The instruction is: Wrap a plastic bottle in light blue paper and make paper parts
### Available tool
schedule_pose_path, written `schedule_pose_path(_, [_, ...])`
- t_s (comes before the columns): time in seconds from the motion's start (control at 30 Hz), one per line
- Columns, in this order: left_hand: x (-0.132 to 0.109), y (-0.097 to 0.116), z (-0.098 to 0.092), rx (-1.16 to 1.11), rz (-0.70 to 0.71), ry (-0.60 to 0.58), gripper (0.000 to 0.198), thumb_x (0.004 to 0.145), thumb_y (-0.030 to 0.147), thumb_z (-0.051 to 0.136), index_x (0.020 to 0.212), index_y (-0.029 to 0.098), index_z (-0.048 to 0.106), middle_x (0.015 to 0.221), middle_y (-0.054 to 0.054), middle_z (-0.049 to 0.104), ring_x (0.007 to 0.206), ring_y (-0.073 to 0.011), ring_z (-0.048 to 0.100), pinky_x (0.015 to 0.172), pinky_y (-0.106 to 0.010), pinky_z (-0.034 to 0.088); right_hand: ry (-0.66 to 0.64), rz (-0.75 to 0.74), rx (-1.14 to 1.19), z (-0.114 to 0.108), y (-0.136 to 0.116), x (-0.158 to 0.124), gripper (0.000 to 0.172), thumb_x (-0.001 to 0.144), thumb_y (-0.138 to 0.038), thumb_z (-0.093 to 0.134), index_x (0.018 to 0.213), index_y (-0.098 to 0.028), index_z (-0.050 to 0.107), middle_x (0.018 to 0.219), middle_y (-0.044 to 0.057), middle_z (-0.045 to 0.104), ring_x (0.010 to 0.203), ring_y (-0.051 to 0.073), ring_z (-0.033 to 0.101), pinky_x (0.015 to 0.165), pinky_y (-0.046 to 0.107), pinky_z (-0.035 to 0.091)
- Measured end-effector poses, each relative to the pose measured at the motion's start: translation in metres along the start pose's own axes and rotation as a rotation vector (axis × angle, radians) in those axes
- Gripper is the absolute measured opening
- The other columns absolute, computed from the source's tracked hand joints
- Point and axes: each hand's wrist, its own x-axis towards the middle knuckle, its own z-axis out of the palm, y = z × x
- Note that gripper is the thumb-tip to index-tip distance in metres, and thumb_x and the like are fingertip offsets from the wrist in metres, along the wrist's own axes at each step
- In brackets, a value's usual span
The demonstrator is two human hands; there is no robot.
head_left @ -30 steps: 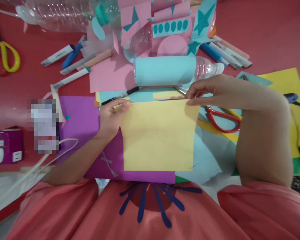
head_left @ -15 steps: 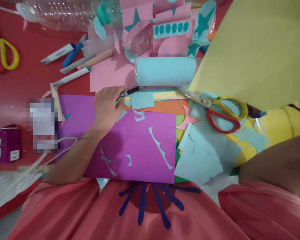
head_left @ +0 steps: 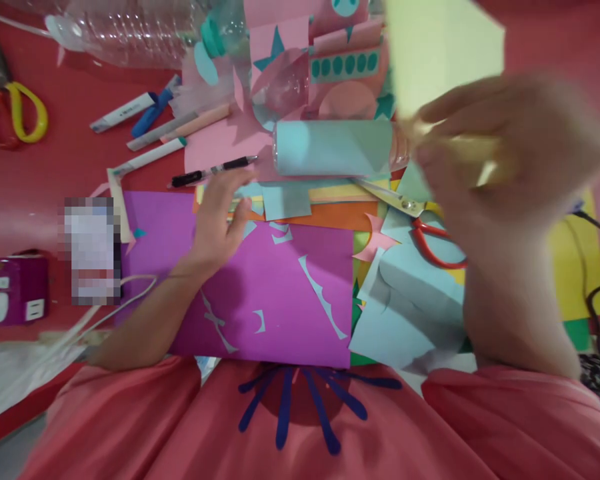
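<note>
My left hand (head_left: 220, 217) is open with thumb and fingers apart, over the upper edge of the purple paper (head_left: 300, 300). Just above its fingers a black pen (head_left: 215, 171) lies loose on pink paper. At the right my right hand (head_left: 500, 147), blurred, is raised and closed on a pale yellow sheet of paper (head_left: 445, 53). Below that hand lie scissors (head_left: 415, 210) with red and yellow handles, partly hidden by it. A bottle wrapped in light blue paper (head_left: 333, 148) rests on its side between the hands. Light blue scraps (head_left: 323, 297) lie on the purple paper.
Several markers (head_left: 150, 155) lie at the upper left, near a second pair of scissors (head_left: 25, 110). A clear plastic bottle (head_left: 130, 30) and a pink decorated paper piece (head_left: 345, 63) are at the back. A phone (head_left: 93, 250) and a purple box (head_left: 15, 290) sit at left.
My left hand has let go of the black pen, which now lies above it. My right hand has come into view with the yellow sheet, which has moved up and left.
</note>
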Motion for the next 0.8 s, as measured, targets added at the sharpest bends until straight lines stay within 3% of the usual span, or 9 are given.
schedule_pose_path(0.07, [-0.010,0.004,0.010,-0.229,-0.019,-0.122,0.046,0.089,0.058,0.052,0.128,0.034,0.057,0.127,-0.006,0.064,0.113,-0.0230,0.062,0.101,-0.042,0.047,0.032,-0.193,-0.038,0.016,-0.010,-0.001,0.013,0.095,-0.026,0.050,0.088,-0.026,0.061,0.107,0.008,0.071,0.107,0.022,0.064,0.097,0.043,0.050])
schedule_pose_path(0.2, [-0.019,0.008,0.020,-0.642,-0.209,-0.365,0.057,0.082,0.063,0.060,0.135,0.041,0.053,0.141,-0.003,0.057,0.115,-0.0228,0.064,0.097,-0.039,0.052,-0.281,-0.349,-0.015,0.043,-0.015,-0.003,0.017,0.095,-0.029,0.049,0.088,-0.023,0.063,0.111,0.008,0.071,0.107,0.023,0.066,0.091,0.042,0.054])
schedule_pose_path(0.3, [-0.019,0.012,0.022,-0.746,-0.293,-0.447,0.052,0.083,0.059,0.062,0.129,0.035,0.062,0.138,-0.005,0.060,0.117,-0.0240,0.063,0.100,-0.038,0.052,-0.388,-0.427,0.086,0.044,-0.008,0.000,0.024,0.093,-0.041,0.055,0.094,-0.018,0.063,0.115,0.012,0.069,0.111,0.024,0.063,0.094,0.041,0.052])
schedule_pose_path(0.4, [-0.018,0.015,0.023,-0.773,-0.338,-0.472,0.050,0.080,0.057,0.067,0.122,0.031,0.068,0.132,-0.008,0.064,0.110,-0.0247,0.066,0.096,-0.038,0.054,-0.275,-0.242,0.167,0.034,0.003,0.007,0.018,0.091,-0.036,0.057,0.095,-0.018,0.062,0.112,0.012,0.068,0.108,0.021,0.064,0.093,0.036,0.051])
schedule_pose_path(0.53, [-0.019,0.017,0.026,-0.752,-0.368,-0.465,0.050,0.077,0.056,0.070,0.120,0.031,0.069,0.135,-0.008,0.062,0.105,-0.0236,0.068,0.093,-0.038,0.055,-0.011,0.198,0.144,0.017,0.017,0.018,0.005,0.089,-0.024,0.055,0.086,-0.021,0.055,0.085,0.006,0.067,0.069,0.012,0.061,0.065,0.028,0.049])
schedule_pose_path(0.6, [-0.020,0.018,0.026,-0.755,-0.376,-0.482,0.050,0.077,0.056,0.070,0.122,0.032,0.068,0.138,-0.008,0.060,0.107,-0.0230,0.068,0.095,-0.038,0.054,-0.050,0.335,0.148,0.011,0.023,0.022,0.010,0.089,-0.024,0.057,0.081,-0.021,0.052,0.070,0.003,0.064,0.055,0.010,0.055,0.056,0.027,0.045])
schedule_pose_path(0.67, [-0.020,0.018,0.027,-0.771,-0.376,-0.501,0.051,0.078,0.054,0.070,0.124,0.033,0.067,0.140,-0.007,0.058,0.111,-0.0229,0.066,0.099,-0.038,0.053,-0.171,0.412,0.159,0.008,0.028,0.024,0.016,0.090,-0.028,0.058,0.076,-0.021,0.053,0.063,0.003,0.064,0.047,0.010,0.052,0.050,0.027,0.043])
schedule_pose_path(0.8, [-0.020,0.017,0.029,-0.839,-0.347,-0.532,0.050,0.077,0.050,0.073,0.125,0.036,0.065,0.138,-0.004,0.060,0.115,-0.0226,0.064,0.102,-0.038,0.050,-0.462,0.419,0.196,0.007,0.037,0.027,0.032,0.091,-0.040,0.058,0.068,-0.019,0.058,0.061,0.005,0.066,0.040,0.009,0.050,0.042,0.028,0.036])
